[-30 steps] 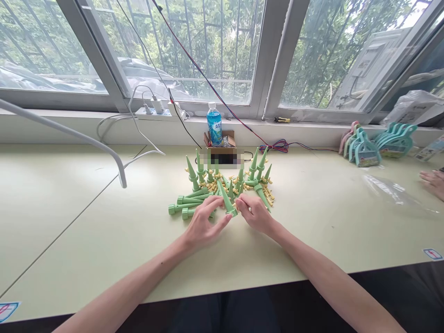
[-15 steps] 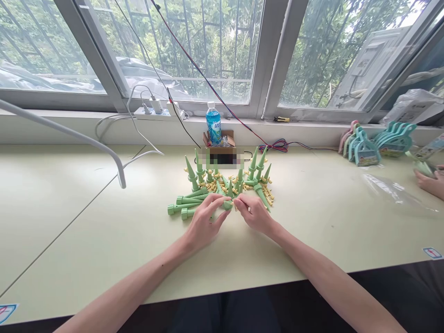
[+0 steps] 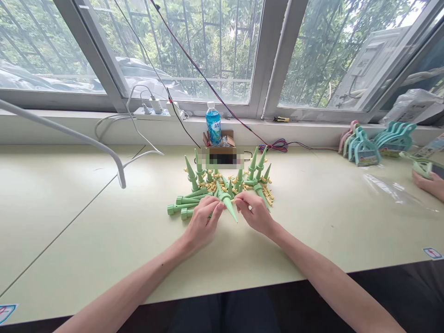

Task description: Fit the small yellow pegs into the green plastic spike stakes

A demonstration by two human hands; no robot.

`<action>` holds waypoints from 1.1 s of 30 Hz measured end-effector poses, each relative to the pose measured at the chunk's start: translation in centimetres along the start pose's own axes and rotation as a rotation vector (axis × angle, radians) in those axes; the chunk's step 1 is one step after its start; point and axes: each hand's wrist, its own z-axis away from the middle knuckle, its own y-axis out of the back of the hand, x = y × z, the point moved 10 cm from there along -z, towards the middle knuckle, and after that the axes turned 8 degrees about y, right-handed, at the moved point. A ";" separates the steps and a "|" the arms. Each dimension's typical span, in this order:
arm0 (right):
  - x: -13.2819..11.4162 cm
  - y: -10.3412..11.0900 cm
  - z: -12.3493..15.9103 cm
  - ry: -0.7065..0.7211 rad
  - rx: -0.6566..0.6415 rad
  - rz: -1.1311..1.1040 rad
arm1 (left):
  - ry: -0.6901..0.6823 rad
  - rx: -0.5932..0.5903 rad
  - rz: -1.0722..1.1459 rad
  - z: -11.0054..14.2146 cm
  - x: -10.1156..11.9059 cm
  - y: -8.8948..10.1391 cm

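Left of the left hand [image 3: 203,221], loose green spikes [image 3: 183,208] lie on the bench [image 3: 97,240]. That hand pinches one green cone [image 3: 229,206], tip toward the person; just beside it the right hand [image 3: 255,212] pinches a small yellow peg [image 3: 233,200] against the cone; well to its right, a co-worker's hand [image 3: 429,185] grips something pale green [image 3: 420,166].

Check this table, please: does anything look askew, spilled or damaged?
I see nothing spilled or broken. Slightly untidy: small yellow plastic pieces lie scattered among upright green plastic cone-shaped spikes, while similar green spikes lie on their sides at left.
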 end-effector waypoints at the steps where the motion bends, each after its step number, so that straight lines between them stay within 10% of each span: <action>1: 0.0 -0.2 0.0 0.003 -0.012 -0.008 | -0.003 -0.003 0.000 0.0 0.1 0.0; 33: 0.1 -0.7 0.0 0.020 -0.062 -0.028 | 0.091 -0.044 0.010 0.0 -0.3 0.0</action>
